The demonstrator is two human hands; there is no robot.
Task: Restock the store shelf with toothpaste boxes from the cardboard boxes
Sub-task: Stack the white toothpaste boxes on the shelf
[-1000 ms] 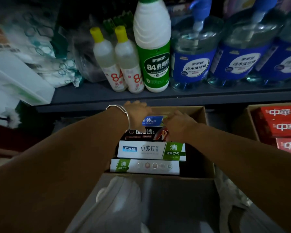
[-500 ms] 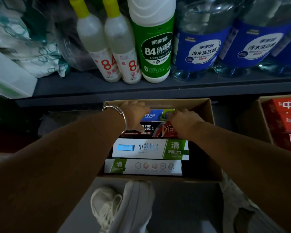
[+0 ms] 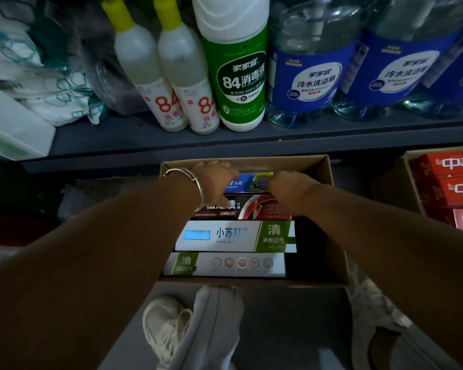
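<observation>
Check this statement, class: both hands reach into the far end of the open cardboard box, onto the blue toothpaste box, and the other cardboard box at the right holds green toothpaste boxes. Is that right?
Not quite. The cardboard box at the right holds red toothpaste boxes, not green, as the head view shows. The rest stands: the left hand and right hand reach into the far end of the open cardboard box, onto the blue toothpaste box.

Readable text: the green-labelled bottle (image 3: 234, 62) reads "家家宜 84消毒液" and "99.999%"; the two yellow-capped bottles (image 3: 155, 76) each show a red "84"; the blue-labelled jugs (image 3: 312, 73) read "家家宜 冷水洗洁精". In the cardboard box (image 3: 332, 209), the white toothpaste box (image 3: 235, 236) reads "小苏打" and, on its green panel, "清 清新口气"; the nearer box (image 3: 225, 264) shows "清", and the blue box (image 3: 247, 182) "牙膏". The red boxes (image 3: 449, 180) at right read "中華".
</observation>
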